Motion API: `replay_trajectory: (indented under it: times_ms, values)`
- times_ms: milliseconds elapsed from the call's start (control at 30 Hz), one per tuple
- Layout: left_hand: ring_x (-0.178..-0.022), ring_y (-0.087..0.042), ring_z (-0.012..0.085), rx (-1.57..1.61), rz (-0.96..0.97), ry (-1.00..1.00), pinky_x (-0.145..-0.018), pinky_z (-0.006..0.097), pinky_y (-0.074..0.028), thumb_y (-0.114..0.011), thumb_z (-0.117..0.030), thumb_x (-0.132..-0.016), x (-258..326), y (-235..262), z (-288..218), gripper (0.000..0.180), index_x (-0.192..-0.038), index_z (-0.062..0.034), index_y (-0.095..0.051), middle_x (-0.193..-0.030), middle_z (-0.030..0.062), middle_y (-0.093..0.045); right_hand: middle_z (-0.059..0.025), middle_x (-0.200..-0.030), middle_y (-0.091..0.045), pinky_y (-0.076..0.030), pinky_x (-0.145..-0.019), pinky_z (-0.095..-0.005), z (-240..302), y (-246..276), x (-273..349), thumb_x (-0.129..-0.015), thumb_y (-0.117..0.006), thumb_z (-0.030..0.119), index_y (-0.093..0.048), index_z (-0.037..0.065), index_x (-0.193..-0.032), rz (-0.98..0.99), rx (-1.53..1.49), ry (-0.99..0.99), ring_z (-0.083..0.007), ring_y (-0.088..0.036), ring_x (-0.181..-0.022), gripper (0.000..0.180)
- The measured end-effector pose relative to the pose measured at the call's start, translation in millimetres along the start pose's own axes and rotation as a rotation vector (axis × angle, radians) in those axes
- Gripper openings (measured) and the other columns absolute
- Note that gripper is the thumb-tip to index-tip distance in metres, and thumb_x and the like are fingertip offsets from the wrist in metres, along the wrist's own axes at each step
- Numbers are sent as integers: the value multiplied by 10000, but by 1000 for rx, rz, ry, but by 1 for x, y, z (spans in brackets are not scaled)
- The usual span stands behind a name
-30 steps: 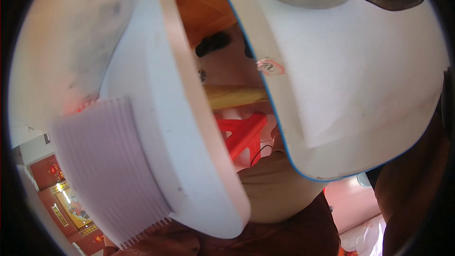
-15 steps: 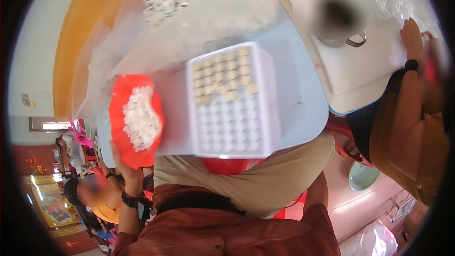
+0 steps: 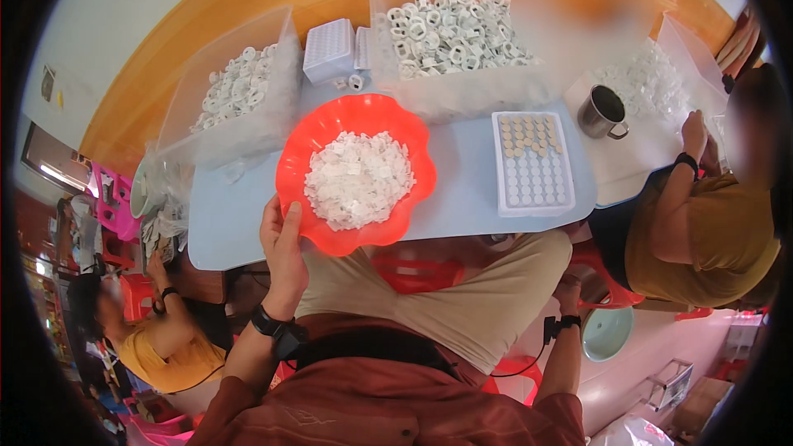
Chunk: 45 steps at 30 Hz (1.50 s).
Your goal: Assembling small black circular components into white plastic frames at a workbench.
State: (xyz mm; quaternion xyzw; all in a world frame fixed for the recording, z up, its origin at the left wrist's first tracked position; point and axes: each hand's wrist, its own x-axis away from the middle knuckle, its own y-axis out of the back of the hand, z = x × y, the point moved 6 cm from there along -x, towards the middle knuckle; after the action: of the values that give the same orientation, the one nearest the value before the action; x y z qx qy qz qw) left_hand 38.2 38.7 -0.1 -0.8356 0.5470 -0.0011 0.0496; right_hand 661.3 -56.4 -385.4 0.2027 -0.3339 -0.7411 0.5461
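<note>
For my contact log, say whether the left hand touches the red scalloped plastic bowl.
Touching: the head view shows the left hand at the bowl, its thumb over the rim.

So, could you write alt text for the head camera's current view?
A person's left hand holds a red scalloped bowl of small white pieces at a pale blue table; the right hand is beside the right knee. A white tray of round pieces sits right of the bowl, bins of white ring-shaped parts behind.

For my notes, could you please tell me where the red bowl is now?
In the head view, the red bowl is just left of centre over the blue table, held by the left hand, left of the white tray.
</note>
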Motion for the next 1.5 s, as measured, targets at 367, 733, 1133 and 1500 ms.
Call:
replay_trajectory:
  times_ms: [367,733,1133,1500]
  values:
    - [-1182,-563,165,141,44,1,-1016,309,-440,-583,-80,-967,-4,14,-3,447,-1384,26,-460,-1331,108,-566,-74,-749,-690,-519,-570,-273,253,111,24,-809,-645,10,-736,-45,-991,293,-121,-137,-120,-626,-613,211]
    - [-1256,-512,195,168,164,-29,-1064,351,-421,-612,-71,-951,-11,15,-7,491,-1400,29,-438,-1387,143,-511,-106,-931,-673,-516,-686,-279,574,111,69,-842,-704,-13,-689,-15,-1005,264,-339,607,-174,-648,-809,164]
    - [-1261,-515,208,114,189,-47,-1053,351,-434,-636,-126,-937,-13,15,-15,551,-1416,43,-423,-1388,157,-514,-136,-1045,-678,-550,-746,-320,619,73,56,-863,-680,-7,-683,-16,-1078,245,-339,724,-261,-683,-897,216]
    - [-1248,-529,215,43,231,-83,-1055,350,-431,-608,-91,-928,-22,22,-13,563,-1432,54,-403,-1410,169,-490,-132,-999,-698,-540,-711,-300,600,84,64,-865,-664,-5,-695,-19,-1048,239,-241,589,-213,-692,-837,186]
